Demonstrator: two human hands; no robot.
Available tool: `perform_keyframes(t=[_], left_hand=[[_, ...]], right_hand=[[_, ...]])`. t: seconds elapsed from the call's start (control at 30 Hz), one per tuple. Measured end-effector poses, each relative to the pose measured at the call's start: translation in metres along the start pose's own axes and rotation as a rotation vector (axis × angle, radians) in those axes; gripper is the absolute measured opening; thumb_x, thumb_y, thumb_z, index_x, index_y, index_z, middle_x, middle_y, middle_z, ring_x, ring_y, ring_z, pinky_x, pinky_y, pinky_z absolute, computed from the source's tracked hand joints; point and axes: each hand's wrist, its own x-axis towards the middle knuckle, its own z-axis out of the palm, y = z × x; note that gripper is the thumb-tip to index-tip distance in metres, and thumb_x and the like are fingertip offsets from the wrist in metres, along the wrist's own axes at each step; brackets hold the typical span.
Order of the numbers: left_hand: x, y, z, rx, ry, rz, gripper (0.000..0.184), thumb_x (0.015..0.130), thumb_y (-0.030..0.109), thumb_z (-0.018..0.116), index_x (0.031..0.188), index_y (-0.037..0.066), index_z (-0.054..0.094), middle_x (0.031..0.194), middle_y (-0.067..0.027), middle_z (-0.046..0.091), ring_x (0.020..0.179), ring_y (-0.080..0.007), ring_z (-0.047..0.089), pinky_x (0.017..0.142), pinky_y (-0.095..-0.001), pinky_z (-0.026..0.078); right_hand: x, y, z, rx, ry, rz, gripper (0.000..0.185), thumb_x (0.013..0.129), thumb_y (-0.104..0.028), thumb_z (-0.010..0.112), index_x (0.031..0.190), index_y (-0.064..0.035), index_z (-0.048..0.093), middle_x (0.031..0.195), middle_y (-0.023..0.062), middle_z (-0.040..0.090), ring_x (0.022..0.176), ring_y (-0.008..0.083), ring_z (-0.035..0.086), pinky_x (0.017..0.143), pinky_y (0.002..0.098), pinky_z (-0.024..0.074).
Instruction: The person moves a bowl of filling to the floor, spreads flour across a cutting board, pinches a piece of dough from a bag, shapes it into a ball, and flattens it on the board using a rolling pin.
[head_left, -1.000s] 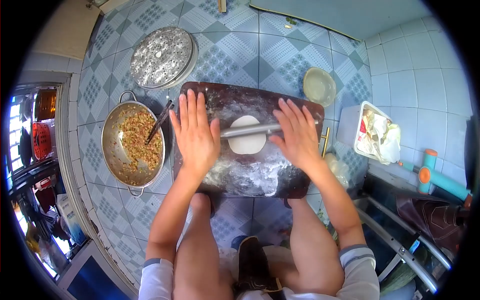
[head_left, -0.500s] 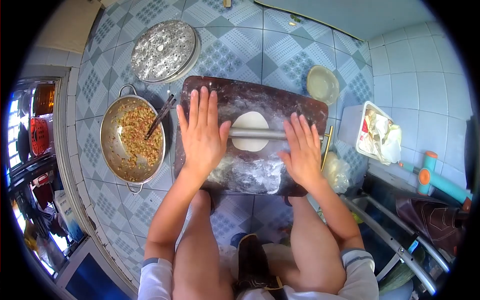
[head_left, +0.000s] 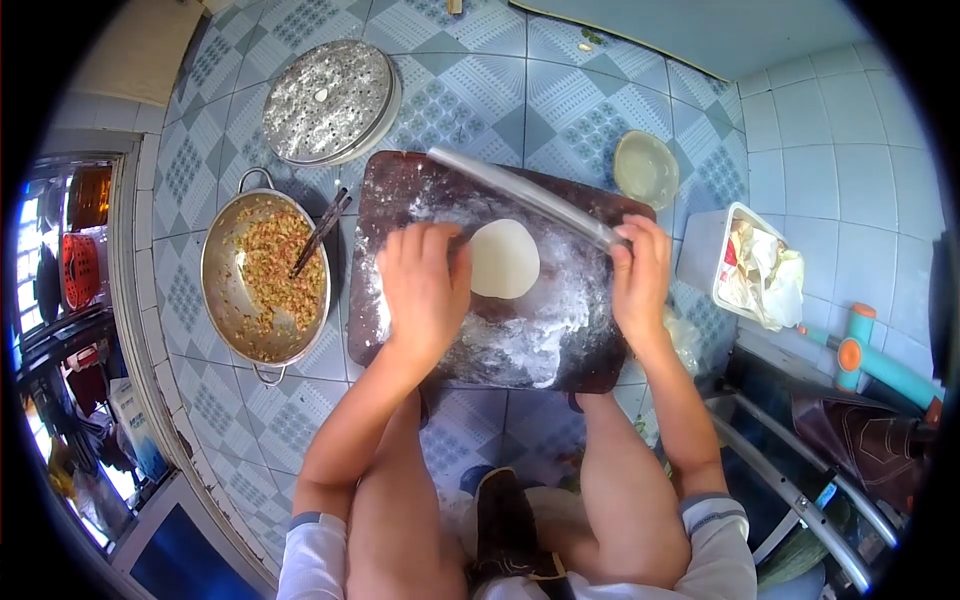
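Note:
On the floured dark board (head_left: pixel 400 185) lies a round white dough sheet (head_left: pixel 505 259). My left hand (head_left: pixel 427 290) is at the dough's left edge, its fingers curled down; what they pinch, if anything, is hidden. My right hand (head_left: pixel 641 280) grips one end of a metal rolling pin (head_left: pixel 530 195) at the board's right side. The pin slants up and left across the far part of the board, blurred by motion, beyond the dough.
Left of the board stands a metal pan (head_left: pixel 225 320) of chopped filling (head_left: pixel 275 270) with dark chopsticks (head_left: pixel 322 232). A floured steamer tray (head_left: pixel 328 103) is behind it. At right are a pale bowl (head_left: pixel 645 172) and a white bin (head_left: pixel 705 250).
The rolling pin has left the dough and swung to the far side of the board, held only by my right hand. My left hand has let go of it and curled its fingers near the dough.

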Motion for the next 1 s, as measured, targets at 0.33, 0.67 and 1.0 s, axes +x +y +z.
perform_keyframes(t=[0.33, 0.67, 1.0], left_hand=[[0.014, 0.018, 0.013, -0.015, -0.2, -0.141, 0.019, 0.077, 0.01, 0.073, 0.091, 0.004, 0.062, 0.086, -0.0109, 0.057, 0.085, -0.0303, 0.056, 0.075, -0.0408, 0.045], [0.012, 0.029, 0.005, -0.208, -0.295, -0.26, 0.018, 0.078, 0.002, 0.069, 0.094, 0.003, 0.062, 0.088, -0.0108, 0.061, 0.075, -0.0261, 0.061, 0.068, -0.0375, 0.049], [0.018, 0.044, -0.039, -0.545, -0.249, -0.087, 0.017, 0.078, -0.01, 0.066, 0.089, 0.001, 0.06, 0.085, -0.0113, 0.059, 0.077, -0.0257, 0.066, 0.066, -0.0334, 0.054]], right_hand=[[-0.017, -0.021, -0.011, -0.164, -0.125, -0.021, 0.042, 0.078, -0.022, 0.076, 0.11, -0.0025, 0.057, 0.111, 0.0156, 0.053, 0.101, 0.0352, 0.051, 0.086, 0.0427, 0.0427], [-0.015, -0.028, -0.018, -0.009, -0.229, 0.068, 0.042, 0.075, -0.018, 0.079, 0.104, -0.0013, 0.054, 0.101, 0.0153, 0.053, 0.095, 0.034, 0.052, 0.08, 0.0418, 0.044], [0.022, -0.049, -0.017, 0.248, -0.349, -0.101, 0.075, 0.073, -0.025, 0.081, 0.135, -0.0044, 0.044, 0.137, 0.0157, 0.045, 0.123, 0.0352, 0.044, 0.104, 0.0467, 0.0359]])
